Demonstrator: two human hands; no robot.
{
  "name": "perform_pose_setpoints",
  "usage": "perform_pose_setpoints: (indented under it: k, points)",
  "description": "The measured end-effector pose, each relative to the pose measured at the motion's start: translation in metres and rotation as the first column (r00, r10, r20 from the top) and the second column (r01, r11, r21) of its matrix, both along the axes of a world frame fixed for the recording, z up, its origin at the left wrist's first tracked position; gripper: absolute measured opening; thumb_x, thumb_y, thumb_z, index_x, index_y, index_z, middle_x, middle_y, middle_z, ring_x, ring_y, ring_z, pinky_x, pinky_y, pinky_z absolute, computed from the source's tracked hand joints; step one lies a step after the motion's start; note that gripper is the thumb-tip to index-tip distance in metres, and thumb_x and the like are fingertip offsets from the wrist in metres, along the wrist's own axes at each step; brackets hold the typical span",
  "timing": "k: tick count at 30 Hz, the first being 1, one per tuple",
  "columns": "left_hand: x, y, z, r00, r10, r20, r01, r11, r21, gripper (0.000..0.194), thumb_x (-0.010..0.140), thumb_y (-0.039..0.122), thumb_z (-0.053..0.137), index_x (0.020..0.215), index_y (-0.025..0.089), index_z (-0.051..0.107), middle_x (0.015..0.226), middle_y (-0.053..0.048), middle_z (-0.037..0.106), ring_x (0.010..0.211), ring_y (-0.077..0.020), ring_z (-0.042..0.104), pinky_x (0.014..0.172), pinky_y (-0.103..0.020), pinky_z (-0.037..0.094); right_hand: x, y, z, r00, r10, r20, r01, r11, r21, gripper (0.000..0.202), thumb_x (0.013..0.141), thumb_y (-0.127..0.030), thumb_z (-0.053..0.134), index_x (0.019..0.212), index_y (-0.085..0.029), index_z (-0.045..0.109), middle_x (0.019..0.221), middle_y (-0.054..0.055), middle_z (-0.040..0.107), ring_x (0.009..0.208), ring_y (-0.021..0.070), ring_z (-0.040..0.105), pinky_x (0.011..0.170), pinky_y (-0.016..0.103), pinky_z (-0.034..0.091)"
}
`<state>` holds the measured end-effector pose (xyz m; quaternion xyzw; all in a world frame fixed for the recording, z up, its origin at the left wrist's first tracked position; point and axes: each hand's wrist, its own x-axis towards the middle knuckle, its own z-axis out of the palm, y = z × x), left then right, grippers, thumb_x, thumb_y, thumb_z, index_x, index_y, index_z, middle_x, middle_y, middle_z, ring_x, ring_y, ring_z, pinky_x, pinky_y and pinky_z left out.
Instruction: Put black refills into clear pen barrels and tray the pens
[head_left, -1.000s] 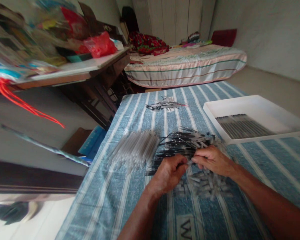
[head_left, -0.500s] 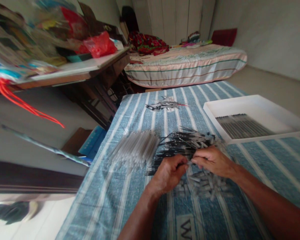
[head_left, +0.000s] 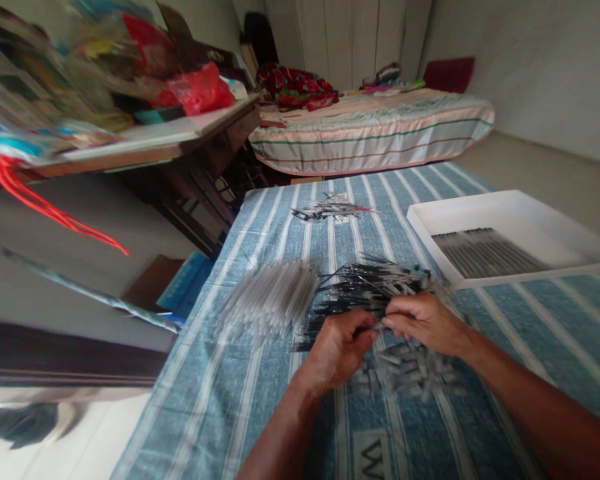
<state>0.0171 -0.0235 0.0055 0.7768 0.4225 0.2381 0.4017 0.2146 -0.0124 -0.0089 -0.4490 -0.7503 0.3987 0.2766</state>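
Note:
My left hand (head_left: 341, 343) and my right hand (head_left: 427, 322) meet fingertip to fingertip, both pinched on a small greyish piece (head_left: 379, 325) between them; its exact shape is too small to tell. Behind them spreads a pile of thin black refills with pale ends (head_left: 350, 283). Left of my left hand lies a stack of translucent white tubes (head_left: 275, 293). Short grey caps or tubes (head_left: 415, 370) are heaped just in front of my right hand, nearer the table's front.
A white tray (head_left: 460, 281) on the right holds a row of grey sticks (head_left: 485, 252). Loose thin parts (head_left: 330, 211) lie toward the back of the striped tablecloth (head_left: 215, 393). A desk with bags (head_left: 200, 90) stands at left; a bed (head_left: 375, 137) is behind.
Both hands stay almost in the same place, fingertips still together. The grey piece between them shows slightly more. The piles and tray have not moved.

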Motion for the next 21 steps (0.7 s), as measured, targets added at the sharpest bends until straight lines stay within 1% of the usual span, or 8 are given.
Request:
perform_pose_setpoints:
  k: [5,10,14,17,19,21]
  points:
    - [0.0012,-0.0003,-0.0023,0.998,-0.003,-0.062,0.011,0.993,0.119,0.011,0.083,0.016,0.049,0.076,0.016,0.058,0.068,0.002,0.055,0.066,-0.0108,0.052,0.061,-0.02,0.035,-0.0023,-0.0007,-0.0023,0.999,-0.048,-0.013,0.047,0.996,-0.08,0.028,0.083,-0.037,0.05,0.062,-0.018,0.053,0.049,-0.003,0.056,0.042,0.0075,0.048,0.043,0.018,0.035]
    - [-0.0006,0.0009,-0.0019,0.984,0.001,-0.177,0.036,0.979,0.203,0.008,0.083,0.018,0.049,0.081,0.016,0.057,0.074,0.0,0.058,0.071,-0.0129,0.055,0.064,-0.021,0.037,-0.0026,-0.0012,-0.0026,0.996,-0.082,-0.036,0.079,0.994,-0.082,0.036,0.085,-0.041,0.047,0.058,-0.017,0.051,0.049,-0.002,0.055,0.042,0.0077,0.049,0.043,0.018,0.036]
    - [-0.0049,0.0022,0.0024,0.96,0.018,-0.279,0.058,0.963,0.263,0.012,0.084,0.02,0.049,0.075,0.016,0.056,0.075,-0.002,0.057,0.074,-0.0143,0.055,0.064,-0.022,0.037,-0.002,-0.0015,-0.0014,0.992,-0.11,-0.061,0.106,0.992,-0.075,0.039,0.085,-0.043,0.046,0.057,-0.017,0.051,0.048,-0.002,0.054,0.042,0.0077,0.049,0.043,0.018,0.036]
    - [-0.0067,0.0027,0.0054,0.954,0.095,-0.283,-0.009,0.956,0.292,0.013,0.082,0.022,0.052,0.073,0.017,0.059,0.077,-0.003,0.057,0.075,-0.0145,0.054,0.066,-0.023,0.038,-0.0006,-0.0006,-0.0002,0.991,-0.113,-0.078,0.11,0.993,-0.037,0.036,0.085,-0.041,0.047,0.059,-0.017,0.053,0.05,-0.002,0.056,0.044,0.0079,0.05,0.045,0.018,0.038]
    - [-0.0074,0.0033,0.0063,0.95,0.172,-0.261,-0.092,0.951,0.295,0.013,0.079,0.024,0.055,0.07,0.017,0.06,0.075,-0.002,0.056,0.072,-0.0138,0.054,0.063,-0.023,0.037,0.0014,0.0007,0.0001,0.987,-0.131,-0.096,0.129,0.991,-0.024,0.035,0.085,-0.041,0.046,0.062,-0.017,0.055,0.052,-0.001,0.058,0.045,0.0083,0.05,0.046,0.019,0.039]
    - [-0.0082,0.0047,0.006,0.946,0.249,-0.207,-0.188,0.943,0.276,0.014,0.078,0.025,0.057,0.066,0.017,0.06,0.07,-0.001,0.055,0.066,-0.0125,0.052,0.059,-0.022,0.035,0.0039,0.0025,-0.0003,0.984,-0.157,-0.088,0.157,0.988,-0.005,0.033,0.085,-0.041,0.047,0.063,-0.017,0.055,0.052,-0.001,0.057,0.045,0.0086,0.05,0.046,0.019,0.039]
